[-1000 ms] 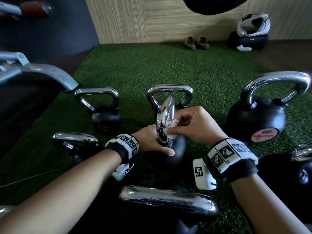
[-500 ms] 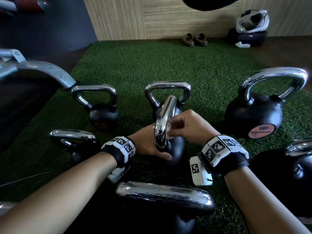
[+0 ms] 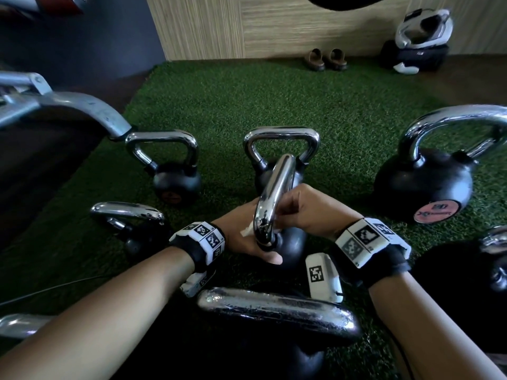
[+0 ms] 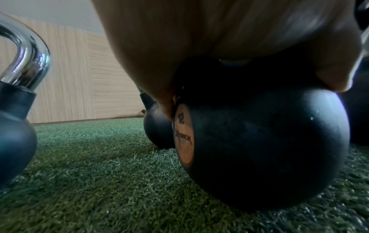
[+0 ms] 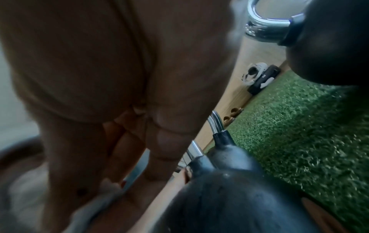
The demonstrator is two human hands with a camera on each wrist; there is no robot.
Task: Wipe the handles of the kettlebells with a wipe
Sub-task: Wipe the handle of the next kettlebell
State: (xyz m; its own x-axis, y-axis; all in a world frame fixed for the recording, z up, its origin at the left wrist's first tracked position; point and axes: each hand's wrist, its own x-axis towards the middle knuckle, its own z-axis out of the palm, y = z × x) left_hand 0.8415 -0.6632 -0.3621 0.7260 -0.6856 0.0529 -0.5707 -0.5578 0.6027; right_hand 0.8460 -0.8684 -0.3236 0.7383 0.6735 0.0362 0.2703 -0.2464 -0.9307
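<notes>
On the green turf, a black kettlebell (image 3: 292,246) with a chrome handle (image 3: 274,196) stands in the middle of the head view. My left hand (image 3: 241,238) grips its top at the handle's base, thumb on the near side. In the left wrist view the left hand's palm (image 4: 219,39) caps the ball (image 4: 269,149). My right hand (image 3: 307,212) holds a white wipe (image 3: 247,231) against the handle's lower part; a corner of the wipe shows left of the chrome. The right wrist view shows curled fingers (image 5: 123,149) over the blurred wipe (image 5: 89,209).
Several other kettlebells ring the spot: back left (image 3: 175,182), directly behind (image 3: 281,138), a large one at right (image 3: 422,185), one at left (image 3: 129,215), and a near handle (image 3: 277,311). A metal bench frame (image 3: 82,111) stands left. Sandals (image 3: 325,60) and a helmet (image 3: 422,28) lie by the wall.
My right hand has slid the wipe down the handle toward its base, and a corner of the wipe now shows on the handle's left. The left hand keeps its hold.
</notes>
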